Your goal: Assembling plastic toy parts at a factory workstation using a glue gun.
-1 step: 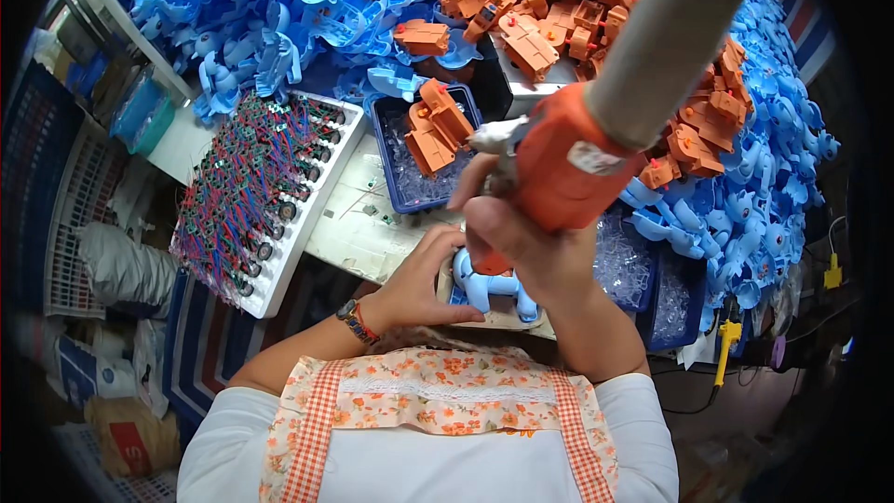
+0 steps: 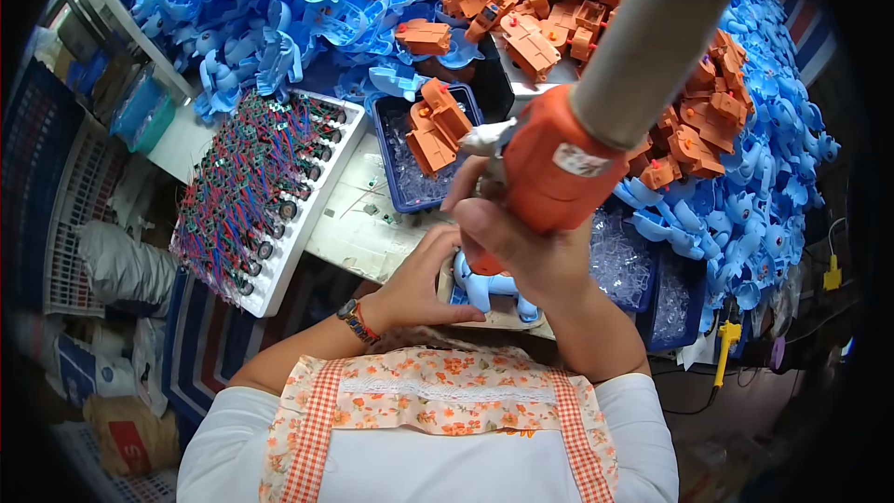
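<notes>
My right hand [image 2: 531, 256] is wrapped round an orange power screwdriver [image 2: 559, 177], which hangs beneath a thick grey tube [image 2: 666, 47]. The tool hides its own tip and part of the work below. Under it, at the front edge of the table, lies a light blue plastic toy body [image 2: 478, 291] with a rounded head and legs. My left hand [image 2: 416, 285] grips this toy from the left side, thumb along the near edge and fingers behind. A blue tray [image 2: 400, 196] beyond my hands holds small clear plastic pieces, with orange plastic housings [image 2: 438, 135] on top.
A white tray [image 2: 312, 214] at the left is heaped with wired circuit boards and round speakers. Blue toy shells [image 2: 326, 0] are piled at the back and right [image 2: 764, 168], with orange housings [image 2: 549, 28] between. More trays of clear pieces [image 2: 619, 261] stand right of my hand.
My right hand and the screwdriver have shifted slightly to the left. My left hand and the toy body stay in place.
</notes>
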Motion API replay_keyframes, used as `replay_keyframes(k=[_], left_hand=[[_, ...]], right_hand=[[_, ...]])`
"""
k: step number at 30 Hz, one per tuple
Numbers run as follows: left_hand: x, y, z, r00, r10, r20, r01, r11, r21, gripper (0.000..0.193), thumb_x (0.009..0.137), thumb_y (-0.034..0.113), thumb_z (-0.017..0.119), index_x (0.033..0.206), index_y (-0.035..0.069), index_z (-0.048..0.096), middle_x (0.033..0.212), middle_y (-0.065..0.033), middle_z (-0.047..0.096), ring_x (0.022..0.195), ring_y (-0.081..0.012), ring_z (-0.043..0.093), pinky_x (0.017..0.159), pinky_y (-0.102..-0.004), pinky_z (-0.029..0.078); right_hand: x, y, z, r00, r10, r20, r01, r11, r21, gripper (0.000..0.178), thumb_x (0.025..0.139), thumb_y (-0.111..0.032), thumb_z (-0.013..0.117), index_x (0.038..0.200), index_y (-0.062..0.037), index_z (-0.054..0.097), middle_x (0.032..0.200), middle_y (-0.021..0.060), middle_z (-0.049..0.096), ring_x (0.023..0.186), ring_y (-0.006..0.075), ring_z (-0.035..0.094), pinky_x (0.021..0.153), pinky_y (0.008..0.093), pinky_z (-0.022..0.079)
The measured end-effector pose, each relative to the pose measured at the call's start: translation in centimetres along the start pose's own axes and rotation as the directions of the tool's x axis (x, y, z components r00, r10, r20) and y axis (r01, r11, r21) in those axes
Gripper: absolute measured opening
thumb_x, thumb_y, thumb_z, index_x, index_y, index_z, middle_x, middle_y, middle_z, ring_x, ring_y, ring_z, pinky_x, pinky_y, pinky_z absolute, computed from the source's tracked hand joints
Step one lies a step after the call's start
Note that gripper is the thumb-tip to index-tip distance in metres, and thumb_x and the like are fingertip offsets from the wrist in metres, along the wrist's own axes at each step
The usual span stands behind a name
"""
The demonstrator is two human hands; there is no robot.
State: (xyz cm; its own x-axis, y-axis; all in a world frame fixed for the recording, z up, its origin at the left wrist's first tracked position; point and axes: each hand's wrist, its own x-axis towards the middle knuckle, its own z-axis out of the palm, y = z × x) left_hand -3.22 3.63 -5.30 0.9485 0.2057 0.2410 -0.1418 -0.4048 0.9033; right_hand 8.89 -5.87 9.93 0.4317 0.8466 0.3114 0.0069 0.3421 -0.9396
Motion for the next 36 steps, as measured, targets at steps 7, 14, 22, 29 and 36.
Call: replay_keyframes(k=[7,14,22,29,36], left_hand=[[-0.3,-0.2,0.1,0.996,-0.07,0.051,0.075,0.991,-0.11,0.092,0.066,0.043,0.087,0.136,0.005,0.042,0.139,-0.019,0.039,0.133,-0.0367,0.036,0.11,-0.0444,0.032],[-0.8,0.5,-0.3,0.995,-0.082,-0.052,0.076,0.991,-0.107,0.087,0.064,0.037,0.089,0.133,0.006,0.046,0.137,-0.0182,0.042,0.131,-0.0361,0.04,0.11,-0.0429,0.033],[0.1,0.7,-1.6,0.926,0.235,-0.296,-0.184,0.965,0.189,0.021,0.069,0.015,0.084,0.088,0.013,0.073,0.106,-0.0049,0.064,0.117,-0.0313,0.054,0.097,-0.0428,0.044],[0.0,1.3,-1.2,0.92,0.221,-0.322,-0.174,0.971,0.166,0.014,0.072,0.011,0.081,0.083,0.012,0.074,0.099,-0.0039,0.065,0.114,-0.0304,0.056,0.095,-0.0421,0.044],[-0.3,0.8,-0.3,0.921,0.171,-0.349,-0.164,0.985,0.051,0.012,0.074,0.008,0.079,0.084,0.009,0.073,0.099,-0.0047,0.065,0.113,-0.0285,0.056,0.094,-0.0403,0.044]], right_hand=[[0.5,2.0,1.3,0.997,-0.076,0.012,0.076,0.997,0.034,0.032,0.084,0.003,0.069,0.109,0.0014,0.05,0.085,0.0083,0.062,0.063,0.0092,0.058,0.052,0.0227,0.046],[0.5,0.9,0.4,1.0,0.001,0.028,0.0,1.0,-0.026,0.032,0.088,-0.006,0.068,0.111,0.0019,0.049,0.087,0.01,0.063,0.058,0.0103,0.058,0.052,0.0234,0.048],[0.8,0.4,0.2,0.987,-0.149,-0.063,0.152,0.987,0.048,0.041,0.09,-0.01,0.067,0.122,0.0038,0.046,0.092,0.0131,0.063,0.057,0.0125,0.06,0.051,0.0235,0.049],[0.8,0.5,0.5,0.982,-0.177,-0.067,0.179,0.983,0.032,0.038,0.09,-0.008,0.065,0.122,0.0036,0.048,0.092,0.0124,0.063,0.057,0.0122,0.06,0.051,0.0233,0.049],[0.6,0.6,0.3,0.972,-0.221,-0.081,0.229,0.967,0.114,0.038,0.091,-0.008,0.063,0.123,0.0039,0.048,0.092,0.0123,0.063,0.057,0.0124,0.06,0.051,0.0236,0.05]])
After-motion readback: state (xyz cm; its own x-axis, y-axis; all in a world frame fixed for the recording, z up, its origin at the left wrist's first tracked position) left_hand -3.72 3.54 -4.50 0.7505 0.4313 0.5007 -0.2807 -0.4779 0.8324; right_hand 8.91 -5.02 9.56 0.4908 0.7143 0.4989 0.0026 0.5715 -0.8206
